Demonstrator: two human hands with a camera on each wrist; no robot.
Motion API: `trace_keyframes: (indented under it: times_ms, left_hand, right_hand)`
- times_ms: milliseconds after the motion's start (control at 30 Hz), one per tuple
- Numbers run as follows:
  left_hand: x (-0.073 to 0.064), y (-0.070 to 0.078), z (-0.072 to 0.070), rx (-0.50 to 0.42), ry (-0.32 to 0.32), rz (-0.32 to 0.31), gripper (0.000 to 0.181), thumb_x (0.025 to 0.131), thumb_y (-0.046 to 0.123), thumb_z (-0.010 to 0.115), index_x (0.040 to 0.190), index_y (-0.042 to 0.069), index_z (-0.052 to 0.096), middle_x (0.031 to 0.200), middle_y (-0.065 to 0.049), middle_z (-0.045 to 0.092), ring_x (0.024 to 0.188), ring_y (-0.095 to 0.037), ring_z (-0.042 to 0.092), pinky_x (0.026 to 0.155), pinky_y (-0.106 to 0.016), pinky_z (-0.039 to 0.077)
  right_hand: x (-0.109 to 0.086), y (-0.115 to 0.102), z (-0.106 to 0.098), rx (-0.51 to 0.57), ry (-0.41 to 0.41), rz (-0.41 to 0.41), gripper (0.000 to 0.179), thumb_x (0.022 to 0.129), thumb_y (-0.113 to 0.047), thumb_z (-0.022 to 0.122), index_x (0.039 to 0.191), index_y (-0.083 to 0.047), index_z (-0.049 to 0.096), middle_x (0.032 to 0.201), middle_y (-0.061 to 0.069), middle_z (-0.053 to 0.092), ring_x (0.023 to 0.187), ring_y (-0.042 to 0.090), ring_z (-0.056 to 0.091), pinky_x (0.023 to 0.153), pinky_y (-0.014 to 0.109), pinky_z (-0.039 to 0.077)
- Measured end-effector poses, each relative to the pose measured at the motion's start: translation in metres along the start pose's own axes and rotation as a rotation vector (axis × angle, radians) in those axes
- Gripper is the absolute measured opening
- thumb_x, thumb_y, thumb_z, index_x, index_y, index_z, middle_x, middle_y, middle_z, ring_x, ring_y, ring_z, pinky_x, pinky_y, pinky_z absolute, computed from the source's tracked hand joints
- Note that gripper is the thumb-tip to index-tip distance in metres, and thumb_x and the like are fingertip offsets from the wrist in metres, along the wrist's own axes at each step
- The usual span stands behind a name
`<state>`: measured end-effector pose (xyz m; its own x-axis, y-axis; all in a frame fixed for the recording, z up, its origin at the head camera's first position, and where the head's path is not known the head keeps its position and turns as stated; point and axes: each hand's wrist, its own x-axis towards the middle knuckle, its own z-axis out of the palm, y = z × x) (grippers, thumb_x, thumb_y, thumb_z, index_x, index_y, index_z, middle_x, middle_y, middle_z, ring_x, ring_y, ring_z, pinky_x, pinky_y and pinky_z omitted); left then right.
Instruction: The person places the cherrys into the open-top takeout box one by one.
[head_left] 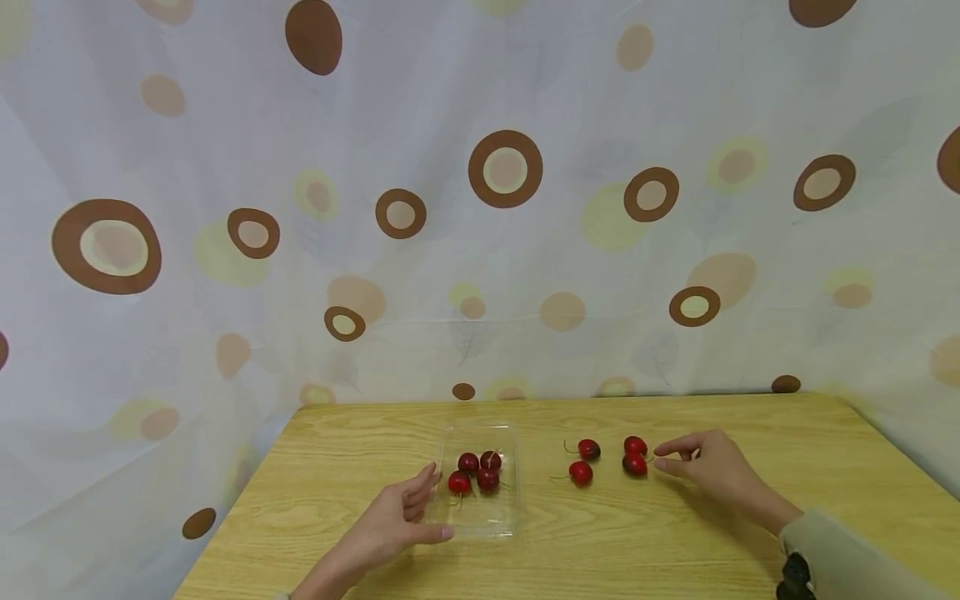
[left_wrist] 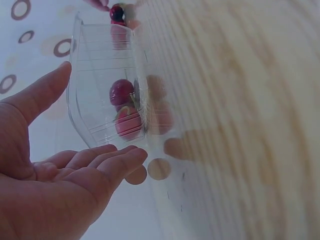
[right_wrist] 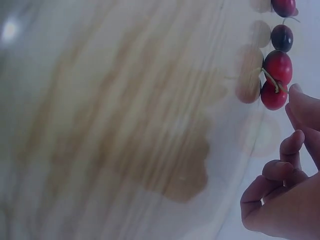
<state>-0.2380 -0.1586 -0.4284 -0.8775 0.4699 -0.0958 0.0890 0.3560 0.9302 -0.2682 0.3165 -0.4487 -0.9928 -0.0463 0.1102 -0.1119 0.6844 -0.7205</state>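
A clear plastic container (head_left: 480, 523) lies on the table with several dark red cherries (head_left: 488, 479) inside. My left hand (head_left: 393, 521) is beside its left side, thumb and fingers spread around the near left corner. In the left wrist view its palm (left_wrist: 55, 195) faces the container wall. My right hand (head_left: 716, 471) reaches in from the right, thumb and index fingertips slightly apart at the stems of two cherries (head_left: 634, 465) that touch each other. In the right wrist view the index fingertip is right by the lower cherry (right_wrist: 274, 95), while the other fingers are bent.
Two more stemmed cherries, an upper one (head_left: 588, 450) and a lower one (head_left: 581, 473), lie between the container and the right-hand pair. The wooden table (head_left: 600, 550) ends at a patterned curtain (head_left: 480, 250) behind and at the sides.
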Motion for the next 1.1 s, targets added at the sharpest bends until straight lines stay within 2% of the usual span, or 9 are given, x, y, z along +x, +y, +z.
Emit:
trace_keyframes:
  times_ms: [133,400,633,867,1100]
  left_hand:
    - [0.0001,0.0002,0.0005,-0.006,-0.001,0.0,0.098,0.095,0.018,0.082,0.165,-0.007,0.017,0.167,-0.028,0.026,0.15,-0.051,0.029,0.119,-0.059,0.034]
    - [0.0006,-0.0004,0.0011,0.004,0.006,-0.001,0.098,0.095,0.017,0.083,0.165,-0.007,0.018,0.166,-0.028,0.026,0.15,-0.05,0.03,0.118,-0.058,0.035]
    - [0.0011,-0.0007,0.0008,0.003,0.004,-0.001,0.099,0.095,0.018,0.083,0.165,-0.006,0.017,0.167,-0.028,0.026,0.15,-0.051,0.029,0.118,-0.058,0.035]
    - [0.0009,-0.0007,0.001,-0.002,0.002,0.0,0.099,0.095,0.017,0.082,0.165,-0.006,0.017,0.167,-0.028,0.026,0.15,-0.051,0.029,0.118,-0.058,0.035]
    - [0.001,-0.0009,0.0009,-0.015,-0.002,-0.004,0.098,0.095,0.018,0.082,0.165,-0.005,0.017,0.167,-0.027,0.026,0.15,-0.051,0.028,0.119,-0.06,0.034]
  right_hand:
    - [0.0008,0.0003,0.0011,-0.013,0.007,-0.001,0.027,0.095,-0.019,0.081,0.113,0.001,0.081,0.076,0.004,0.053,0.067,0.019,0.043,0.053,0.026,0.034]
    - [0.0023,-0.0023,0.006,-0.047,0.031,-0.056,0.022,0.094,-0.018,0.082,0.107,-0.001,0.083,0.075,0.002,0.058,0.066,0.018,0.044,0.053,0.026,0.035]
    - [0.0028,-0.0028,0.0064,-0.053,0.031,-0.032,0.022,0.095,-0.019,0.081,0.107,-0.001,0.083,0.081,0.002,0.063,0.068,0.019,0.045,0.053,0.027,0.036]
    - [0.0022,-0.0017,0.0025,-0.049,0.015,-0.009,0.021,0.094,-0.02,0.082,0.105,-0.003,0.084,0.093,0.004,0.072,0.075,0.021,0.048,0.057,0.029,0.037]
    - [0.0025,-0.0016,-0.0016,-0.026,-0.006,0.017,0.019,0.094,-0.021,0.081,0.102,-0.004,0.084,0.095,0.005,0.071,0.076,0.021,0.048,0.058,0.03,0.039]
